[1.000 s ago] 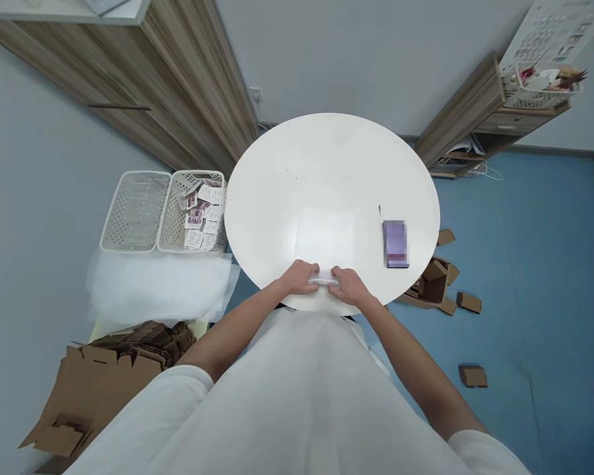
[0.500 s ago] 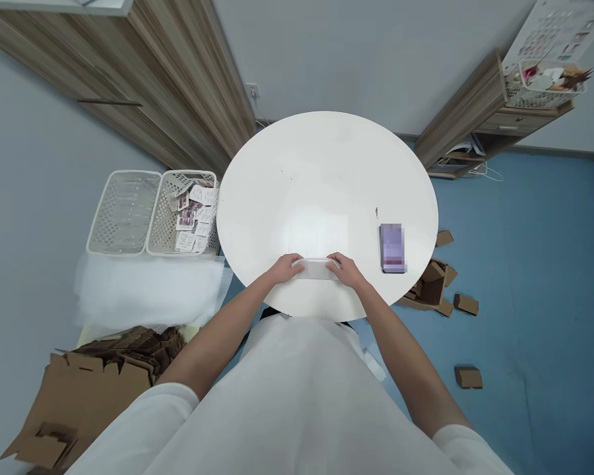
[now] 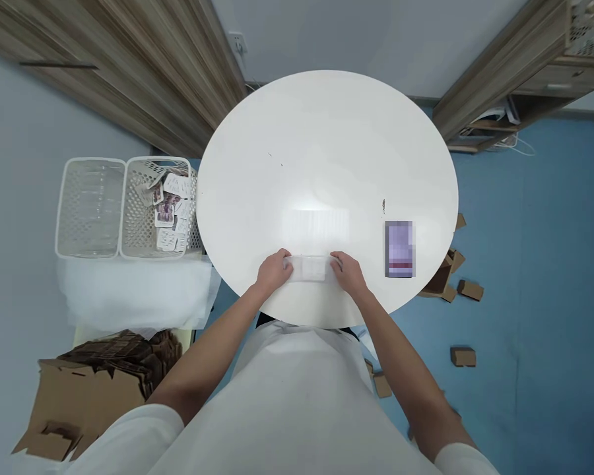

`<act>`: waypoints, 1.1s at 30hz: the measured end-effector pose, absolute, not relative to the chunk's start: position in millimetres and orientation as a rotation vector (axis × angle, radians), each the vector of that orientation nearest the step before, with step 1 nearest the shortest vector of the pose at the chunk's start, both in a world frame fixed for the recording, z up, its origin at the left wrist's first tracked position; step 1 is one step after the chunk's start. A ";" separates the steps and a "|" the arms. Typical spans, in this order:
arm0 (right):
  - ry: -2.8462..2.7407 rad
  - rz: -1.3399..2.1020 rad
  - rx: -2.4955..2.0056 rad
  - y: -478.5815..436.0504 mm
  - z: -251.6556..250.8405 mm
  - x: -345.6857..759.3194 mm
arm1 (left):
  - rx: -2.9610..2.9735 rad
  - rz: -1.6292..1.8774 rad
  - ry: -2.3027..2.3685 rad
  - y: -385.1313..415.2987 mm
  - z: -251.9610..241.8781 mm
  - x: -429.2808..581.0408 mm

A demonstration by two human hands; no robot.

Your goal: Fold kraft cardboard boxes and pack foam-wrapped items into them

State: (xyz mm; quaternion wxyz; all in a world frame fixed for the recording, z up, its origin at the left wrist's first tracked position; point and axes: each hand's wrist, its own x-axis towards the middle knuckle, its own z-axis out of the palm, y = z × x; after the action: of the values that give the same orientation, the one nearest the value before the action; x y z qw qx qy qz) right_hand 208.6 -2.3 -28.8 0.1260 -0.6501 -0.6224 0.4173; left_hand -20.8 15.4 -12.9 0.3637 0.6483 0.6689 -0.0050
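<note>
Down near the front edge of the worktop [image 3: 327,145]: clear packet [image 3: 313,268], pinched at either end, fingers [image 3: 284,262] of left hand [image 3: 273,270] and right hand [image 3: 349,274] curled tight on it; phone [image 3: 398,249] off right.

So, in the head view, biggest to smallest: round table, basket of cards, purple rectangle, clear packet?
1. round table
2. basket of cards
3. purple rectangle and clear packet: these look about alike, so no ranking.

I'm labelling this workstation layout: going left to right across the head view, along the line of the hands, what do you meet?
Empty white basket, basket of packets, left hand, clear packet gripped at both ends, right hand, blurred purple item, cardboard scraps.
</note>
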 end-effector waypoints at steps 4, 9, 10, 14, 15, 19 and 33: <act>-1.983 0.993 -1.992 -6.3 -32.0 203.7 | 1.945 -0.024 1.772 11.8 -12.4 -14.0; -2.200 0.639 -1.942 -11.2 -34.4 200.2 | 2.196 0.076 1.762 5.9 -14.2 -7.4; -2.267 0.627 -1.889 -12.1 -34.5 198.7 | 2.227 0.065 1.694 4.6 -15.5 -6.5; -2.474 0.721 -1.652 -15.3 -34.6 191.5 | 2.264 0.034 1.439 1.2 -20.4 -5.0; -2.481 0.740 -1.635 -15.9 -34.2 190.2 | 2.256 0.033 1.417 1.2 -20.5 -5.1; -2.466 0.768 -1.612 -18.1 -28.1 190.2 | 2.224 0.022 1.349 2.7 -14.2 -6.8; -2.528 0.735 -1.555 -18.0 -20.2 191.2 | 2.274 0.070 1.288 6.0 -4.2 -3.5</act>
State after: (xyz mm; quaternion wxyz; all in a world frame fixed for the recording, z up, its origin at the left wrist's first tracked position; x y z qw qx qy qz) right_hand 191.2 -18.0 -20.2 0.0421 -0.5081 -0.8261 0.2400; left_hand -3.5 6.0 -4.2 0.2608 0.8397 0.4756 0.0258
